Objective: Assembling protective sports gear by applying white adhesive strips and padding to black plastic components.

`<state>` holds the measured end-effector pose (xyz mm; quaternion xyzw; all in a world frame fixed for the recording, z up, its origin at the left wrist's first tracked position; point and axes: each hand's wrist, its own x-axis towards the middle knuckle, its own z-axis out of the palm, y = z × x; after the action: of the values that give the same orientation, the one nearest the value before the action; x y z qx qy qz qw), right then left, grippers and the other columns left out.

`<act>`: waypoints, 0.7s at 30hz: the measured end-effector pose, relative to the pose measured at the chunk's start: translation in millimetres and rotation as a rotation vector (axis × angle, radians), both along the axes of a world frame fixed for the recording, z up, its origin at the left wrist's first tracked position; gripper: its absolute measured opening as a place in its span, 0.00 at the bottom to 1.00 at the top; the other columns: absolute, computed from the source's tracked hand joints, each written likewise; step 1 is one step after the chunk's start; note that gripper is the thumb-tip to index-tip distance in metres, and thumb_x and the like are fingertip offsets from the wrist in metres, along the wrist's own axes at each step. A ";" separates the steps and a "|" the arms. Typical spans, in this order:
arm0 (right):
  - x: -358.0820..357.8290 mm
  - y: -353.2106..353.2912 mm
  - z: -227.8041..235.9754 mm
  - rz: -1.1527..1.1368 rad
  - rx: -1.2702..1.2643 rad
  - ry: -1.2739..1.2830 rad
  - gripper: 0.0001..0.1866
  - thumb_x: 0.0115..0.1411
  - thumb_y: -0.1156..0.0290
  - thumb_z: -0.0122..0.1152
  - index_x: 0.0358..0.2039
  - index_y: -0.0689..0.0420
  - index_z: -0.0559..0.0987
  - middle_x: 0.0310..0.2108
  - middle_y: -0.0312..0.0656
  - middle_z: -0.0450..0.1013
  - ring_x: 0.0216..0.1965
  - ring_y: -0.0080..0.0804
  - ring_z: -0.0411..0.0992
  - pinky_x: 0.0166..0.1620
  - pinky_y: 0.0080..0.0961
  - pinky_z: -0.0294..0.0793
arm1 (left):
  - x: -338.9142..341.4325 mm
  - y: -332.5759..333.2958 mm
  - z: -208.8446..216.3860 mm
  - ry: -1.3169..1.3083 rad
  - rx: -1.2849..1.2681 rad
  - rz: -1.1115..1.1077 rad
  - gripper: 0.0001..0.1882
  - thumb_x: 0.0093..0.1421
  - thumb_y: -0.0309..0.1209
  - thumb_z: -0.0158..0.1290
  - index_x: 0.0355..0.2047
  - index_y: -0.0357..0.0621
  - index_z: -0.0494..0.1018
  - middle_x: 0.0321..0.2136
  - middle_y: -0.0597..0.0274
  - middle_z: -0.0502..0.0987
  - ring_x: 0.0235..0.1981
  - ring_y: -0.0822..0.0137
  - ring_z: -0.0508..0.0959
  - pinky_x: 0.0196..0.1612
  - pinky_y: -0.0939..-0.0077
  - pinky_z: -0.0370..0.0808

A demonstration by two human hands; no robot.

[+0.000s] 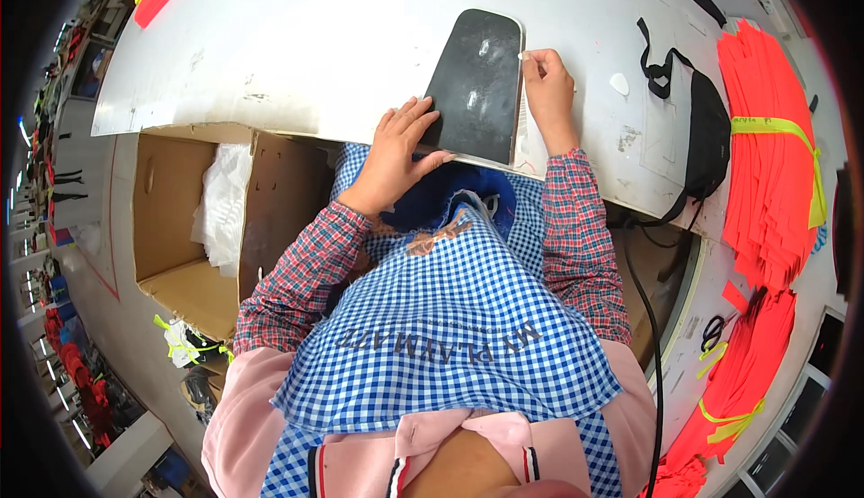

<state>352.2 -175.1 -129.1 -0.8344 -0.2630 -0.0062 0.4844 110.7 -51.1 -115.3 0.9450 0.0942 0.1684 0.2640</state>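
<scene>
A black flat panel (pixel 477 84) with a rounded far end and a pale rim lies on the white table in front of me. My left hand (pixel 396 147) rests at its near left edge, fingers spread, fingertips on the panel and thumb along the front edge. Beside the panel's far right edge, my right hand (pixel 551 93) is closed in a pinch. A tiny white bit shows at its fingertips, too small to name.
The white table (pixel 297 39) has a black fabric bag (pixel 706 129) with a strap at right. Bundles of red-orange fabric (pixel 765 192) tied with yellow strips hang at far right, near scissors (pixel 713 332). An open cardboard box (pixel 180 192) holding clear plastic stands at left. A black cable (pixel 655 345) runs down at right.
</scene>
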 end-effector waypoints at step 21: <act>-60.8 8.5 23.6 0.216 -0.194 0.247 0.10 0.59 0.67 0.62 0.31 0.61 0.79 0.25 0.46 0.79 0.28 0.39 0.79 0.34 0.33 0.77 | 92.1 34.7 -22.5 -0.093 0.125 -0.014 0.21 0.65 0.27 0.47 0.58 0.46 0.70 0.63 0.58 0.67 0.68 0.55 0.61 0.66 0.43 0.56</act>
<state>291.5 -166.6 -105.5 -0.8386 -0.2890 0.1736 0.4279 202.7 -16.3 -137.9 0.9515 0.0645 0.2158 0.2095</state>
